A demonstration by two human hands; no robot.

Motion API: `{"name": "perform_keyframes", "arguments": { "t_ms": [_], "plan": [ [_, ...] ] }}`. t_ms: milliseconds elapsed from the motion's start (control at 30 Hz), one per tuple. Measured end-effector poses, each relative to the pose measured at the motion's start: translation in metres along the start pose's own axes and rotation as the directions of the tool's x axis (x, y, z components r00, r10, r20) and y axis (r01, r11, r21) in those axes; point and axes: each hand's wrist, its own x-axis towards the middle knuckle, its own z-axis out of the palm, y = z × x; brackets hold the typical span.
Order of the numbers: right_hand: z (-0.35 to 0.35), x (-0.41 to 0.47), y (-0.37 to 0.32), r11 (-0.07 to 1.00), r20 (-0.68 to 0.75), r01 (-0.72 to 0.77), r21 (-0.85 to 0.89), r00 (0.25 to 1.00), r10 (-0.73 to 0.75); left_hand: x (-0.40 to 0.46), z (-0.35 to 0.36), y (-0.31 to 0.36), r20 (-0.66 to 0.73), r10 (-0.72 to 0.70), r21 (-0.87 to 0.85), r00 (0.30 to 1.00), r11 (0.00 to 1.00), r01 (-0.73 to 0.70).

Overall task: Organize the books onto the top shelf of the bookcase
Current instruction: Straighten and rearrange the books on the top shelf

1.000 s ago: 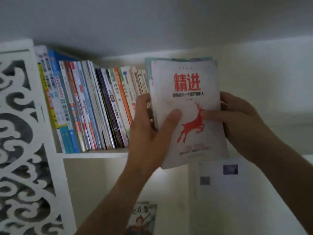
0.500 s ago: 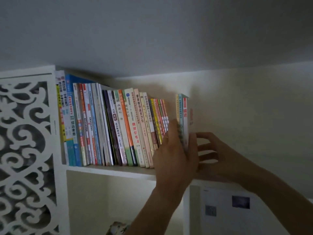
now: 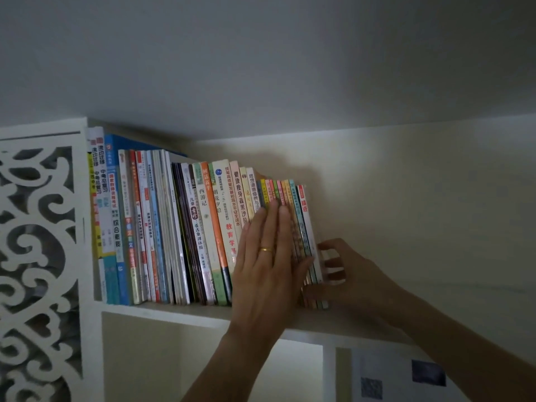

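The left hand lies flat with its fingers straight and close together, pressed against the spines of the slim books near the right end of the row; a ring shows on one finger. The right hand is just past the end of the row, fingers spread and loosely bent, touching or nearly touching the cover of the last book, the white one with red characters on its spine; I cannot tell whether it grips anything. The books stand spine-out on the top shelf, packed from the carved white side panel at the left and leaning slightly towards the right. The step in hand looks like squaring up the newly added books. To do it well, the left palm should push the spines evenly back until they line up with their neighbours, while the right hand braces the end book upright so that the leaning row does not slide or topple into the open space beside it.
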Motion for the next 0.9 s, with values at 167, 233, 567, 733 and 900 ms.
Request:
{"name": "perform_keyframes", "arguments": {
  "t_ms": [167, 233, 567, 733, 900],
  "plan": [
    [0.000, 0.007, 0.008, 0.998, -0.010, 0.001, 0.058, 1.000, 0.000, 0.000, 0.008, -0.004, 0.055, 0.014, -0.002, 0.998, 1.000, -0.014],
    [-0.001, 0.005, 0.009, 1.000, -0.013, -0.006, 0.012, 1.000, 0.006, -0.001, 0.008, -0.003, 0.037, 0.013, -0.034, 0.999, 0.999, -0.012],
    [0.016, -0.016, -0.001, 0.979, -0.167, 0.092, -0.180, 0.978, -0.122, -0.003, 0.004, -0.001, 0.099, 0.110, 0.016, 0.989, 0.994, -0.113],
    [0.044, -0.043, -0.011, 0.818, -0.401, 0.092, -0.568, 0.837, -0.372, -0.014, -0.007, -0.007, 0.029, 0.134, -0.128, 0.991, 0.983, -0.130],
    [0.073, -0.052, 0.001, 0.646, -0.412, 0.068, -0.761, 0.719, -0.560, -0.070, -0.007, -0.039, -0.093, 0.063, -0.143, 0.994, 0.987, -0.076]
  ]
}}
